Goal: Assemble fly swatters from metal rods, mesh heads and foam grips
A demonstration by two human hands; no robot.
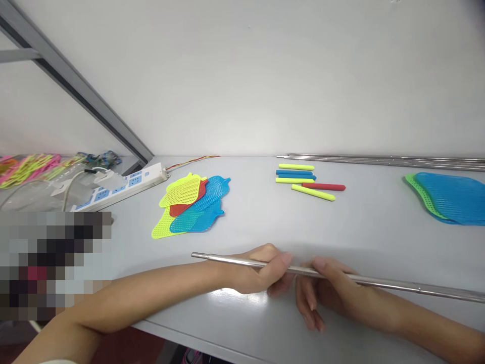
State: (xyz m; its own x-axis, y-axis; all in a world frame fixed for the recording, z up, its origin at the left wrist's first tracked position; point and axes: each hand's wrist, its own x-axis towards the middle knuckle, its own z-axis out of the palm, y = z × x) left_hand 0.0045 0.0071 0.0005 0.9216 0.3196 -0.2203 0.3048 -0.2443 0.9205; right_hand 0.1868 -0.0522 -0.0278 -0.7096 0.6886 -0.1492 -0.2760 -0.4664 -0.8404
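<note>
Head view: the left forearm comes in from the lower left, elbow bent, and the left hand (261, 275) is almost closed, thumb and fingers pinching one metal rod (390, 283). Just beside it, the right hand (337, 288) has the same rod between its thumb and curled palm, its other fingers loosely bent and hanging below (how firm that hold is, I cannot tell). The rod lies level with both hands, its thin tip over the left wrist, its thicker length slanting down rightward out of view.

At left, a grey post (79, 83) slopes down to the back of the grey table (250, 217); the front edge passes below the left forearm. A white wall (265, 76) bounds the back. Open tabletop runs between the hands and the coloured parts behind them.

Counted from the left: one white power strip (123, 188); an overlapping pile of mesh pieces (199, 202), at least two yellow, one red and two blue; six slim tubes (293, 180), three yellow, two blue, one red; several thin rods (397, 161) along the wall, too close to count; and a stack of blue and green mesh (454, 197), its number hidden.
</note>
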